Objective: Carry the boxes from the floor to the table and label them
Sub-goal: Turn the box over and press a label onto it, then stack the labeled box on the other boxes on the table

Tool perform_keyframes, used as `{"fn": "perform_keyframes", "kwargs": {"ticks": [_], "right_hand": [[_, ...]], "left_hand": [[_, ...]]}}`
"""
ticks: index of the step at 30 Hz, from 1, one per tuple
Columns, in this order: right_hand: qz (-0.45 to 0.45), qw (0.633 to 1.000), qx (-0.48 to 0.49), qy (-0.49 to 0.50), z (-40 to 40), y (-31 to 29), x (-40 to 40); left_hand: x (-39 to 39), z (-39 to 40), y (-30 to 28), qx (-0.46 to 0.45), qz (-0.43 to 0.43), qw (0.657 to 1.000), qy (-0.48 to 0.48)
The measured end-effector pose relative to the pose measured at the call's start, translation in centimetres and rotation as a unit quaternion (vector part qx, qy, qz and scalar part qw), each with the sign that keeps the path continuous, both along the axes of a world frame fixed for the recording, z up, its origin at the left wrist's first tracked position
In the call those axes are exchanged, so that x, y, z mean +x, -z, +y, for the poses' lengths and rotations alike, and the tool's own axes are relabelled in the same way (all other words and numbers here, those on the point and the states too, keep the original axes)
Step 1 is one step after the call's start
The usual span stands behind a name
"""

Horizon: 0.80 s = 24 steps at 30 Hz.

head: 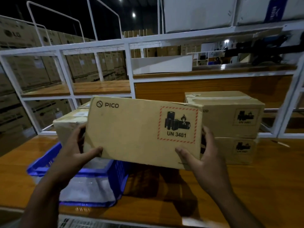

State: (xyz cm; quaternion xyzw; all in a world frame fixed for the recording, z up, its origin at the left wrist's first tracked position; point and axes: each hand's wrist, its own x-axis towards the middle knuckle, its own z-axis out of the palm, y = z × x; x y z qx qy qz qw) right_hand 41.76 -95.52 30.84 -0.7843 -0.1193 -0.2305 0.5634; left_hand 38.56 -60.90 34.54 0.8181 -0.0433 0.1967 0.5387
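Both my hands, left (77, 152) and right (204, 155), grip the PICO box (131, 130) by its ends. I hold it above the worktop (246, 186), fingers curled round its sides.

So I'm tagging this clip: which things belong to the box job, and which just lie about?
Job:
held PICO box, left hand, right hand
stacked boxes
box at left
table

Lying about:
blue basket
white shelf frame

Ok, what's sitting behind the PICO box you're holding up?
Behind the brown cardboard PICO box, held by both hands, left and right: another cardboard box at left, two stacked cardboard boxes at right. Whatever lies directly behind is covered.
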Motion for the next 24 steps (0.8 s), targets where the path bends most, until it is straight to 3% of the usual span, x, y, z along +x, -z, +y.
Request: {"fn": "perform_keyframes", "kwargs": {"ticks": [6,13,17,24], "right_hand": [[-0.013,1.000,0.003,-0.025,1.3,-0.8,2.6],[-0.003,0.999,-0.003,-0.049,-0.7,-1.9,8.6],[0.005,1.000,0.002,-0.019,-1.7,-0.4,11.1],[0.026,0.998,0.004,0.064,-0.1,3.1,13.3]], "left_hand": [[1.4,1.6,-1.1,0.004,-0.014,1.000,-0.005],[6.0,-0.9,1.6,0.000,-0.036,0.999,-0.006],[9.6,-2.4,3.6,0.018,-0.016,1.000,0.014],[13.9,-4.8,4.9,0.086,-0.006,0.995,-0.048]]}}
